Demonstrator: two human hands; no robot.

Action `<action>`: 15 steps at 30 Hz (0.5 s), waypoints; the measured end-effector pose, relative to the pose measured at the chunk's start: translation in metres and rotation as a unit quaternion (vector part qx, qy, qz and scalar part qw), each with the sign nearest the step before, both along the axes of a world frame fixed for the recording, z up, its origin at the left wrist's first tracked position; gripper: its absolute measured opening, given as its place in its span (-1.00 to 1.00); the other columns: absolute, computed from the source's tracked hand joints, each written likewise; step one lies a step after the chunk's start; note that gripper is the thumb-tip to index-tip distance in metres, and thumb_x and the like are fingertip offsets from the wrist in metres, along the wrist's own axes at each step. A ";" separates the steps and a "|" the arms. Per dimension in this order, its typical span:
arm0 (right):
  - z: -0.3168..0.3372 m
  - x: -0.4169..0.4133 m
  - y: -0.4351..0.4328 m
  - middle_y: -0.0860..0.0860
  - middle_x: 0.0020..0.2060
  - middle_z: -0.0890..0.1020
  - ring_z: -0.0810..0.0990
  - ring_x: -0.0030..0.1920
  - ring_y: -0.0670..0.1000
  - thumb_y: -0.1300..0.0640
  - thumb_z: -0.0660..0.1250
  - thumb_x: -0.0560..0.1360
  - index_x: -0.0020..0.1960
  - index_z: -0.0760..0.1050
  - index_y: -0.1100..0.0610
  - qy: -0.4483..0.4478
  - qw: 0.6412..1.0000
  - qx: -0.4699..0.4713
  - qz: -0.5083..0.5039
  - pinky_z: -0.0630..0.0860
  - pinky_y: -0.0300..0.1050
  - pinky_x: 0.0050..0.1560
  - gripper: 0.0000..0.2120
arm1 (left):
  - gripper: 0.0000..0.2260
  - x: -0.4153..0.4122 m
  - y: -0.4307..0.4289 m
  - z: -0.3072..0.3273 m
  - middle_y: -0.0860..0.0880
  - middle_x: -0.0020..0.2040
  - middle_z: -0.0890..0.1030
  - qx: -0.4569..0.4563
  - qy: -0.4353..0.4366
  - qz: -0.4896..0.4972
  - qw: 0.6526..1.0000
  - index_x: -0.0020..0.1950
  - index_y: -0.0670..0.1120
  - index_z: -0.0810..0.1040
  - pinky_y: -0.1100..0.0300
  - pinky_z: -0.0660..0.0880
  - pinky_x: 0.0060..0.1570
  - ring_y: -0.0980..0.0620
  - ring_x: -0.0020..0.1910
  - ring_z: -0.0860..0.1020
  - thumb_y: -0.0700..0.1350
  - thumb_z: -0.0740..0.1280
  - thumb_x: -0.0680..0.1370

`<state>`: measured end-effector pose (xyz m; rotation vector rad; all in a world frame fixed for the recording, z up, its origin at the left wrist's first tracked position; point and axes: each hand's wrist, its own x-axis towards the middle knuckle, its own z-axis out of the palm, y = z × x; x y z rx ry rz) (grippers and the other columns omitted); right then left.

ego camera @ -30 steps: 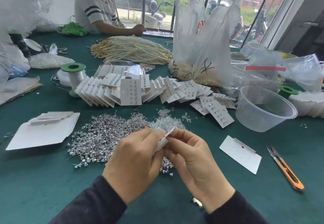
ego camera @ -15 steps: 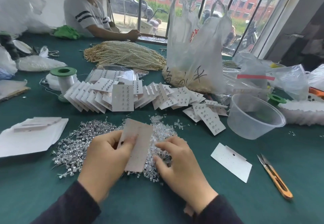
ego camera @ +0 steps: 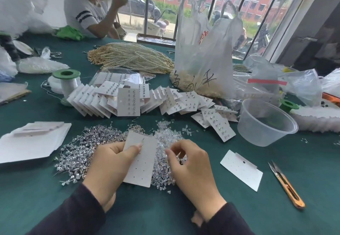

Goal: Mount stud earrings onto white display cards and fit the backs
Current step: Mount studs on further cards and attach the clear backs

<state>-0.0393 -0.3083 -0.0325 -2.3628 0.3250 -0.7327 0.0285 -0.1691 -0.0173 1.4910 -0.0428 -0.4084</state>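
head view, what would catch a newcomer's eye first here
The glittering heap of silver stud earrings lies beside a pile of clear plastic backs in the middle foreground, with the left hand gripping a white punched card over them. Behind lies a fanned row of filled white cards, and a tall translucent plastic bag stands back right.

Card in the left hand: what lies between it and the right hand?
Head view: a heap of clear earring backs fills the gap between the card, gripped by the left hand, and the right hand.
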 end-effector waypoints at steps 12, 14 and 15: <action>0.009 -0.008 0.012 -0.14 -0.41 0.56 0.52 -0.32 -0.13 0.22 0.46 0.34 -0.31 0.52 0.01 -0.068 0.993 0.098 0.007 0.37 -0.39 -0.27 -0.83 | -0.79 -0.006 -0.005 -0.008 -0.25 -0.32 0.65 0.048 -0.082 -0.006 0.995 -0.37 -0.25 0.59 0.05 0.53 -0.38 -0.12 -0.41 0.59 -0.18 0.40 0.43; 0.009 -0.007 0.016 -0.14 -0.37 0.58 0.53 -0.30 -0.13 0.25 0.46 0.34 -0.28 0.53 0.04 -0.084 0.992 0.087 0.031 0.41 -0.35 -0.23 -0.84 | -0.70 -0.008 -0.006 -0.007 -0.34 -0.30 0.61 0.075 -0.127 -0.017 0.989 -0.33 -0.31 0.57 -0.01 0.50 -0.37 -0.15 -0.41 0.55 -0.04 0.40 0.34; 0.009 -0.007 0.018 -0.12 -0.34 0.58 0.53 -0.28 -0.13 0.27 0.45 0.34 -0.27 0.54 0.05 -0.090 0.991 0.088 0.041 0.44 -0.32 -0.21 -0.84 | -0.64 -0.009 -0.007 -0.008 -0.37 -0.30 0.58 0.089 -0.150 -0.021 0.984 -0.33 -0.34 0.54 -0.01 0.47 -0.36 -0.13 -0.41 0.51 0.01 0.34 0.30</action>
